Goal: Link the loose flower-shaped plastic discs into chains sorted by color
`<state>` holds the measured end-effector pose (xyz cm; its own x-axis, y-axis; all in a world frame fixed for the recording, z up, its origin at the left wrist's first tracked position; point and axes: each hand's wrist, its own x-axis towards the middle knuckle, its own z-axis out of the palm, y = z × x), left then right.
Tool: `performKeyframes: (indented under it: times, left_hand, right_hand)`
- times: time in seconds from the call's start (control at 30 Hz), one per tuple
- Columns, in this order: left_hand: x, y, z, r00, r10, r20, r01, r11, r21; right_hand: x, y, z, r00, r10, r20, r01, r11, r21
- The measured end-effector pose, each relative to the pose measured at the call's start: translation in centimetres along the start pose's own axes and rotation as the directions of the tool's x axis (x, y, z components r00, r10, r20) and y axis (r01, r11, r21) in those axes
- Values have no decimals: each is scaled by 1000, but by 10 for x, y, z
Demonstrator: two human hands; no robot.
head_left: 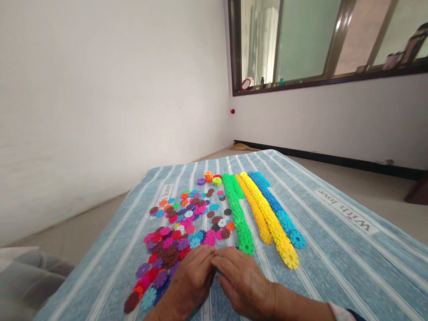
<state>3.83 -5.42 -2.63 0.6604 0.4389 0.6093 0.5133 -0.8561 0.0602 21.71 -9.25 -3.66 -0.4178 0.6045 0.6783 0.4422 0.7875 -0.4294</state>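
Observation:
My left hand (194, 276) and my right hand (242, 281) meet at the fingertips over the near part of the cloth. Their fingers are bent and pressed together, and whatever lies under or between them is hidden. Left of and beyond my left hand spreads a loose pile of notched plastic discs (170, 256) in brown, pink, red, purple and blue. Just past my right hand ends a green row of overlapping discs (239, 218). Beside it run a yellow row (270, 218), a shorter orange-yellow row (259, 214) and a blue row (281, 214).
A blue-and-white striped cloth (334, 263) covers the table. At its far side stand a small orange disc stack (208, 176), a purple disc (201, 182) and a lime disc (217, 181). A white wall (100, 89) rises to the left; a window (301, 40) is at the right.

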Motion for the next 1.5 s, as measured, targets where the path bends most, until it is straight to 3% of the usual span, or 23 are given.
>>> performKeyframes:
  times: [0.1, 0.2, 0.33, 0.47, 0.77, 1.07, 1.27, 1.5]
  left_hand:
    - [-2, -10, -4, 997, -37, -65, 42, 995, 92]
    - [-6, -25, -8, 982, -168, -84, 181, 965, 191]
    - [-13, -42, -15, 920, -388, -53, 388, 888, 246]
    - [-13, -47, -20, 876, -483, 4, 468, 851, 240]
    - [-1, -45, -17, 841, -517, 160, 459, 837, 297]
    - [-8, -50, -16, 777, -622, 95, 626, 780, -11]
    - [-2, -46, -25, 758, -635, 147, 651, 745, -142]
    - [12, -45, -20, 757, -618, 210, 634, 773, -9]
  right_hand:
    - [-4, 1, 1, 1000, -4, 2, 4, 1000, -28]
    - [-10, 3, 3, 1000, -14, 2, 14, 998, -56]
    - [-15, 4, 4, 999, -11, 32, 12, 999, -45]
    - [-15, 3, 3, 999, -19, 33, 20, 1000, -23]
    - [-15, 3, 4, 999, -12, 46, 14, 999, -30]
    - [-18, 4, 5, 999, -18, 45, 19, 1000, -19]
    - [-19, 5, 6, 997, -16, 70, 17, 1000, -14]
    - [-16, 5, 5, 993, -9, 121, 12, 1000, -20]
